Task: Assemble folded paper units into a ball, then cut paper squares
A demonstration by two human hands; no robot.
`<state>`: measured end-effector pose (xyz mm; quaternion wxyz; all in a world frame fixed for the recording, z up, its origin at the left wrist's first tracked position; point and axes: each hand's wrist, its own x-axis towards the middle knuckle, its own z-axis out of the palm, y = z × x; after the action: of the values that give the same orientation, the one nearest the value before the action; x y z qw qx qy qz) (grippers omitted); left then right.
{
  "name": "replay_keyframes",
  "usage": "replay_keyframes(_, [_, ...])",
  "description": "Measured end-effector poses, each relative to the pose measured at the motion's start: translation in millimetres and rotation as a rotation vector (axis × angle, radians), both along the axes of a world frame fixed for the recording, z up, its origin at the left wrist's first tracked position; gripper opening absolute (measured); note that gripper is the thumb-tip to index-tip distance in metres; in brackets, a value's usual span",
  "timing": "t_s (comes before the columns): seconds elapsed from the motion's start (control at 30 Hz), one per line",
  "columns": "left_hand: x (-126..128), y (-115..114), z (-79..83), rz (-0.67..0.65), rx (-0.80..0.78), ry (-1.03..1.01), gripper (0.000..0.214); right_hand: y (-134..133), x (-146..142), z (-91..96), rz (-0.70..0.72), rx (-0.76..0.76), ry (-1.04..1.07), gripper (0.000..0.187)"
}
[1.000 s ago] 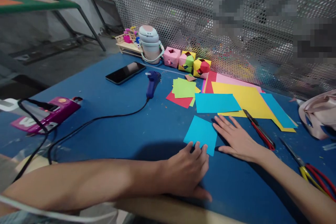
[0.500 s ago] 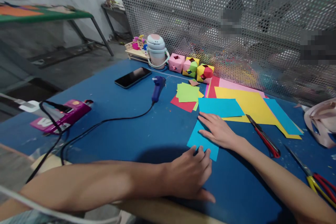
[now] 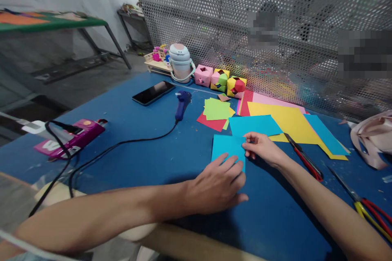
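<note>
Head view shows us both hands at work over a blue square of paper (image 3: 225, 146) on the blue desk (image 3: 131, 167), close to our side of it. Our left hand (image 3: 222, 183) is open, palm down, its fingers a little spread across the near part of the square and hiding some of it. Our right hand (image 3: 260, 147) pinches the square's right edge, near the far corner, between thumb and bent fingers.

Just beyond the square we have a blue strip (image 3: 254, 124), which overlaps a large yellow sheet (image 3: 292, 124). To the left of the strip, small green squares (image 3: 217, 109) lie on a red piece (image 3: 211, 123). On the right we see a box cutter (image 3: 310, 166) with a red handle, its tip at the yellow sheet, and nearer to us a pair of scissors (image 3: 357, 202) with red and yellow handles.

Left of the paper, a blue glue gun (image 3: 181, 108) stands with its black cord (image 3: 134, 141) trailing toward a purple power strip (image 3: 73, 139). Behind it we find a phone (image 3: 153, 93) lying flat and an upright white flask (image 3: 180, 65), followed by three paper cubes (image 3: 203, 76) in a row along the metal mesh (image 3: 214, 16).
</note>
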<state>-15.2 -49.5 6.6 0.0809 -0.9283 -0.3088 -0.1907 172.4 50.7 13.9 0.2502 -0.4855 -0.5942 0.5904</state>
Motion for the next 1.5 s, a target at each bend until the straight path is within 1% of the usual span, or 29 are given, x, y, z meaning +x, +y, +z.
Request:
replay_keyframes(0.07, [-2.2,8.8,-0.7,0.069,0.037,0.009,0.028,-5.0,-1.2,-2.6,-0.059,-0.09,0.098,0.036])
replay_keyframes(0.13, [-5.1,17.4,-3.6,0.127,0.078,0.02,0.019,-11.9,-3.5,-5.6,-0.1,-0.187,0.185,0.037])
replay_keyframes(0.23, [-9.2,25.1,-6.2,0.139,0.083,0.035,0.018,-22.0,-6.9,-9.1,-0.161,-0.286,0.297,0.032])
replay_keyframes(0.33, [-10.7,26.2,-4.7,0.121,0.023,0.019,0.031,-28.7,-9.5,-10.0,-0.222,-0.329,0.383,0.027])
replay_keyframes(0.37, [-10.7,26.4,-4.5,0.121,0.017,0.021,0.029,-30.3,-10.3,-9.7,-0.234,-0.339,0.4,0.026])
replay_keyframes(0.43, [-11.0,28.0,-6.0,0.132,0.019,0.057,0.015,-33.3,-11.4,-8.4,-0.241,-0.36,0.417,0.026])
replay_keyframes(0.47, [-11.7,29.6,-7.8,0.141,0.01,0.086,0.013,-34.9,-11.1,-7.5,-0.239,-0.374,0.423,0.026])
replay_keyframes(0.53, [-14.3,34.0,-12.4,0.153,-0.031,0.142,0.018,-38.2,-6.4,-5.6,-0.214,-0.375,0.409,0.026])
replay_keyframes(0.57, [-16.1,36.2,-14.5,0.156,-0.059,0.165,0.019,-39.7,-1.1,-4.6,-0.195,-0.332,0.372,0.026])
replay_keyframes(0.6, [-18.1,38.1,-16.1,0.16,-0.085,0.185,0.019,-41.1,7.0,-3.7,-0.174,-0.244,0.298,0.026])
replay_keyframes(0.63, [-20.0,39.5,-17.0,0.162,-0.106,0.202,0.019,-42.2,17.8,-3.0,-0.154,-0.105,0.187,0.027])
replay_keyframes(0.67, [-21.7,40.4,-17.1,0.164,-0.123,0.216,0.019,-43.1,31.3,-2.4,-0.141,0.085,0.036,0.027])
replay_keyframes(0.77, [-25.0,40.2,-13.2,0.171,-0.173,0.225,0.018,-44.8,83.1,-1.4,-0.123,0.766,-0.561,0.026])
replay_keyframes(0.8, [-25.7,39.9,-11.1,0.18,-0.196,0.214,0.017,-45.4,101.2,-1.5,-0.118,0.915,-0.761,0.029])
replay_keyframes(0.83, [-26.3,40.0,-9.0,0.195,-0.22,0.191,0.018,-46.3,118.2,-2.0,-0.106,0.983,-0.944,0.032])
replay_keyframes(0.87, [-27.0,40.6,-7.0,0.211,-0.24,0.16,0.022,-47.2,133.3,-2.8,-0.113,1.011,-1.078,0.036])
replay_keyframes(0.93, [-29.2,43.9,-4.2,0.245,-0.255,0.087,0.034,-49.1,155.9,-6.0,-0.105,0.971,-1.244,0.043])
replay_keyframes(1.03, [-33.7,53.0,-3.6,0.292,-0.256,0.011,0.052,-48.9,170.7,-14.0,-0.113,0.861,-1.309,0.047])
replay_keyframes(1.13, [-37.7,61.4,-5.0,0.335,-0.333,0.009,0.068,-43.8,173.5,-23.2,-0.113,0.85,-1.258,0.044])
replay_keyframes(1.27, [-39.8,64.7,-5.4,0.343,-0.406,0.024,0.069,-40.3,177.7,-29.2,-0.153,0.898,-1.16,0.042])
replay_keyframes(1.37, [-39.9,64.8,-5.4,0.341,-0.418,0.011,0.071,-48.0,179.5,-24.8,-0.229,0.94,-1.078,0.039])
replay_keyframes(1.43, [-39.9,65.7,-5.7,0.344,-0.439,0.001,0.074,-56.4,175.2,-18.9,-0.277,0.978,-1.015,0.035])
replay_keyframes(1.5, [-40.0,67.4,-6.2,0.352,-0.465,-0.006,0.079,-64.0,164.8,-12.9,-0.272,1.014,-0.933,0.031])
